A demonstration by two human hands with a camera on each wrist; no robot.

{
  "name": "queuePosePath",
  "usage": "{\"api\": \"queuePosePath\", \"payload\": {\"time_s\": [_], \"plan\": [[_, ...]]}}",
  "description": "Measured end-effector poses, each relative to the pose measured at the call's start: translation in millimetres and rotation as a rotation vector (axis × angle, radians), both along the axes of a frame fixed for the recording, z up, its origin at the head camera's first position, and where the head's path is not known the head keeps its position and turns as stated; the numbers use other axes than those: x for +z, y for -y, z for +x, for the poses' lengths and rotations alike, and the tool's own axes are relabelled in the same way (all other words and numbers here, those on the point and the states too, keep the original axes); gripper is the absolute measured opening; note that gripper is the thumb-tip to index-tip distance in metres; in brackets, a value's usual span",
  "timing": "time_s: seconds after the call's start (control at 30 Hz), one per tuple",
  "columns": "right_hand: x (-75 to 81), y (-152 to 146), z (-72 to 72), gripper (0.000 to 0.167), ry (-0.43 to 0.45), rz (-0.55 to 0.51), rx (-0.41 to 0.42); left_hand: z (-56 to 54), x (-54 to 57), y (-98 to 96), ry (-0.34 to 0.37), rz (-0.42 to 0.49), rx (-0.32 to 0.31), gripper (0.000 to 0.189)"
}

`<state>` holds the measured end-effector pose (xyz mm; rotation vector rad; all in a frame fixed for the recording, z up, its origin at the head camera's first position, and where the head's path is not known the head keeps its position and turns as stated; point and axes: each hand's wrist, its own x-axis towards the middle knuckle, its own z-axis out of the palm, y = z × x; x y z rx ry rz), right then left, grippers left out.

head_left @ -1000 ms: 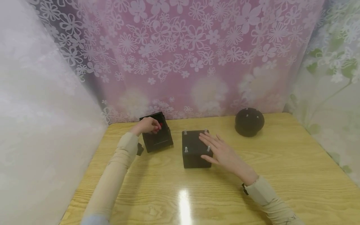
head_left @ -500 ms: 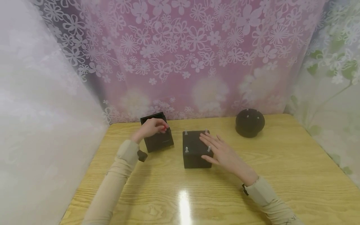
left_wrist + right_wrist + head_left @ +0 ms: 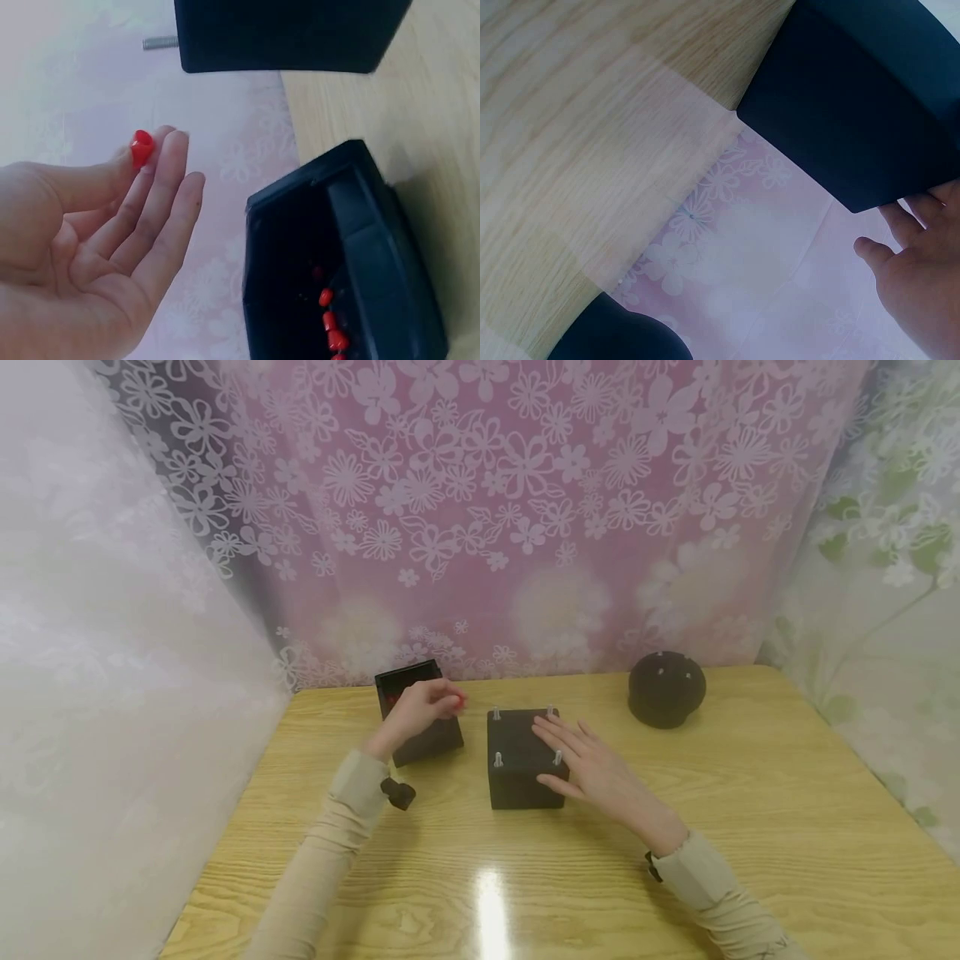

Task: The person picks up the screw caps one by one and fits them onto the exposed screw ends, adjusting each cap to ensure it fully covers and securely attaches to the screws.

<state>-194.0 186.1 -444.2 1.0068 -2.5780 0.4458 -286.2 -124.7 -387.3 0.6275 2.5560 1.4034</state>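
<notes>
In the head view my left hand (image 3: 414, 710) is raised over the right side of an open black bin (image 3: 429, 745). It pinches a small red cap (image 3: 142, 148) between thumb and fingertips, with the other fingers extended. More red caps (image 3: 328, 321) lie inside the bin in the left wrist view. To the right stands a black box (image 3: 527, 787) with upright threaded studs (image 3: 497, 759) at the corners of its top. My right hand (image 3: 600, 772) rests on the box's right side, its fingers straight and spread over the top edge.
A round black object (image 3: 666, 689) with short studs on top stands at the back right of the wooden table (image 3: 480, 852). A flowered pink curtain (image 3: 480, 527) hangs behind the table's back edge, and pale curtains flank both sides.
My left hand has risen out of the bin and moved right toward the box, carrying the red cap. The right hand has stayed on the box.
</notes>
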Motion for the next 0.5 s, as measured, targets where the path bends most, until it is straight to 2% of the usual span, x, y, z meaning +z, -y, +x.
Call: {"api": "queuePosePath", "payload": {"time_s": [0.3,0.5], "plan": [[-1.0,0,0.4,0.074,-0.001,-0.012,0.004,8.2,-11.0,-11.7,0.01,0.14,0.078,0.025],[1.0,0,1.0,0.074,0.014,-0.013,0.002,14.9,-15.6,-22.5,0.037,0.286,0.116,0.028]]}}
